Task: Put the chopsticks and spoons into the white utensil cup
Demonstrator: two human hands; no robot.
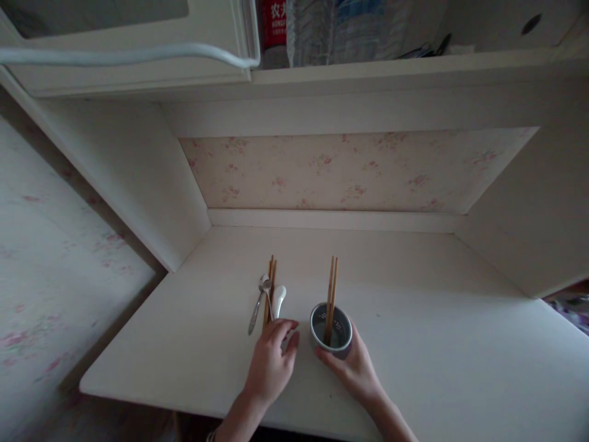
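Note:
My right hand (352, 368) is wrapped round the side of a grey round holder (344, 353), its thumb along the near side. Two wooden chopsticks (331, 288) stand upright inside it, leaning on its wall. To the left, my left hand (275, 356) hovers at the lower ends of a small group of utensils, fingers curved and thumb apart from them. In that group lie more wooden chopsticks (275, 270), a metal spoon (254, 313) with a patterned handle, a second metal spoon (267, 286) and a white spoon (280, 296). My left fingers hide the lower ends of some of these.
The white tabletop (405, 294) is boxed in by side panels (138, 172) and a floral back wall (322, 172). Overhead, a shelf (391, 70) holds wrapped bottles (340, 31) and a red package (275, 24). A cabinet door (138, 77) with a long white handle (115, 56) juts out upper left.

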